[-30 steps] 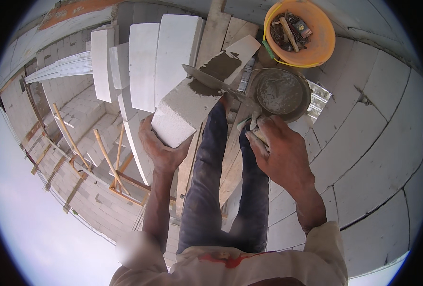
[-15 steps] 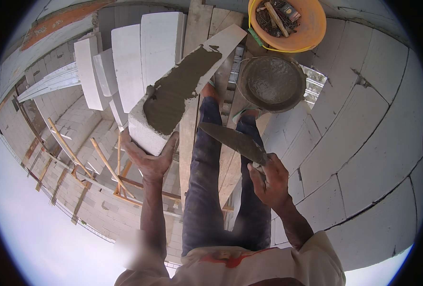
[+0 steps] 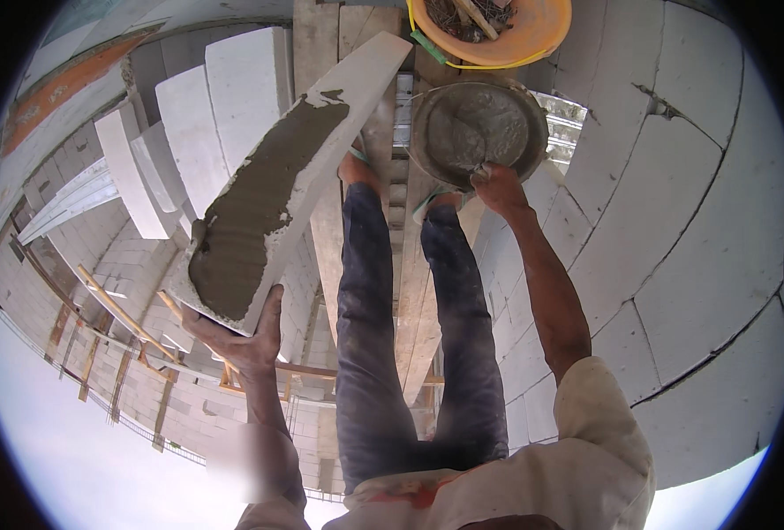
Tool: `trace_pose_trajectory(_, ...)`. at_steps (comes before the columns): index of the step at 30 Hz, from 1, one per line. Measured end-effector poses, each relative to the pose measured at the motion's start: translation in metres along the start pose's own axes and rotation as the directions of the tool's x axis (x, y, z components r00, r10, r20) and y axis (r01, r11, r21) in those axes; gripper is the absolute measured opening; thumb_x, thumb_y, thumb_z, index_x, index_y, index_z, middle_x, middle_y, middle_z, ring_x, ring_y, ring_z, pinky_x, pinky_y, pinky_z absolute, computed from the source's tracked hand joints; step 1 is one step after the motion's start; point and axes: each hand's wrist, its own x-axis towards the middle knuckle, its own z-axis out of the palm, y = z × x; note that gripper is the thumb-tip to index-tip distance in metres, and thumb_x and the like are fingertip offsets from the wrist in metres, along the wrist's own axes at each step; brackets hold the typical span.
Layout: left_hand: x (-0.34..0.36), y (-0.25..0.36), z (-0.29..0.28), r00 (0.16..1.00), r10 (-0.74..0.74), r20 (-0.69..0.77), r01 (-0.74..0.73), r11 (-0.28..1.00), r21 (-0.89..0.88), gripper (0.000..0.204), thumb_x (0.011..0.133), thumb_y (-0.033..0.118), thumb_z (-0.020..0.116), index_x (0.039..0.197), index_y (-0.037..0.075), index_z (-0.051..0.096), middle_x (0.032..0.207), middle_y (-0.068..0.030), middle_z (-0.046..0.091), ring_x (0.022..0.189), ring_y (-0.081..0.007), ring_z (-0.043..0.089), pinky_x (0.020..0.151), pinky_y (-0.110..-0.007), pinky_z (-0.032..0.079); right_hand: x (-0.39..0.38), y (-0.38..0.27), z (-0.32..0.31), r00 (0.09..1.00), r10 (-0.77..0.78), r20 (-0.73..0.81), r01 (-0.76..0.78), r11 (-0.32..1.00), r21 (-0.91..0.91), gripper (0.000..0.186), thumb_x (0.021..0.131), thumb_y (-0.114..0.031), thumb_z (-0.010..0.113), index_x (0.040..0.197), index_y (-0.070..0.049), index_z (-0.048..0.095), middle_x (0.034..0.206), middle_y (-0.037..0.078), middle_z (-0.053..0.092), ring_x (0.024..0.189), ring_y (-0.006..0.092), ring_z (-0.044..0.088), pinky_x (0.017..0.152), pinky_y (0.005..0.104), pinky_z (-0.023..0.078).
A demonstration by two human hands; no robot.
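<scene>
A long white aerated block (image 3: 368, 66) slants away from me on the left, with a layer of grey mortar (image 3: 255, 199) spread along its upper face. My left hand (image 3: 237, 340) grips its near end from below, thumb on the right side and fingers under the left. A round dark bucket of wet mortar (image 3: 423, 159) stands ahead on the right. Over its near rim, my right hand (image 3: 501, 188) is closed round the handle of a trowel (image 3: 464, 137), whose blade is down in the mortar and partly hidden by it.
An orange bucket (image 3: 546, 31) with scraps and a yellow handle stands beyond the mortar. Wooden planks (image 3: 326, 190) lie under my feet. On the right runs a white block wall (image 3: 657, 230); several loose blocks (image 3: 242, 84) stand at left, above a drop with poles (image 3: 114, 300).
My right hand has moved forward with the trowel, from above my legs into the mortar bucket. My left hand and the block have shifted left and slightly nearer.
</scene>
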Motion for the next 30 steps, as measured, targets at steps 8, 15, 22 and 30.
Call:
trace_pose_trajectory(8,-0.015,-0.032,-0.001,1.000,-0.003,-0.001,0.003,0.999,-0.032,0.105,0.070,0.026,0.095,0.147,-0.006,0.030,0.129,-0.0176,0.043,0.122,-0.0314,0.051,0.101,-0.046,0.046,-0.037,0.034,-0.024,0.994,-0.061,0.090,0.032,0.956,0.291,0.024,0.092,-0.021,0.072,0.090,0.001,0.064,0.073,0.011,0.059,0.072,0.0123,0.053,0.067,0.0337,0.047)
trace_pose_trajectory(15,-0.028,-0.041,0.005,0.990,-0.137,-0.022,0.130,0.974,-0.186,0.107,0.069,0.030,0.096,0.147,-0.006,0.032,0.129,-0.0174,0.043,0.122,-0.0316,0.050,0.101,-0.045,0.045,-0.023,-0.067,-0.030,0.886,-0.435,-0.161,0.454,0.743,0.492,0.018,0.091,-0.012,0.072,0.100,0.001,0.065,0.082,0.012,0.060,0.071,0.0179,0.058,0.066,0.0333,0.048)
trace_pose_trajectory(22,-0.020,-0.034,0.002,0.992,-0.125,0.014,0.125,0.977,-0.175,0.111,0.070,0.033,0.095,0.149,-0.006,0.028,0.135,-0.0190,0.040,0.126,-0.0323,0.049,0.102,-0.046,0.044,-0.027,-0.121,0.016,0.715,-0.557,-0.422,0.668,0.723,0.176,0.021,0.085,-0.007,0.075,0.102,0.000,0.067,0.094,0.016,0.064,0.079,0.0345,0.066,0.068,0.0427,0.053)
trace_pose_trajectory(30,-0.043,-0.064,0.007,0.994,-0.112,-0.010,0.109,0.985,-0.135,0.111,0.070,0.038,0.094,0.149,-0.005,0.028,0.136,-0.0197,0.039,0.127,-0.0337,0.048,0.104,-0.048,0.042,-0.068,-0.156,-0.066,0.876,-0.463,-0.134,0.477,0.872,0.105,0.017,0.086,-0.002,0.072,0.100,0.002,0.065,0.090,0.019,0.063,0.080,0.0361,0.067,0.066,0.0420,0.053)
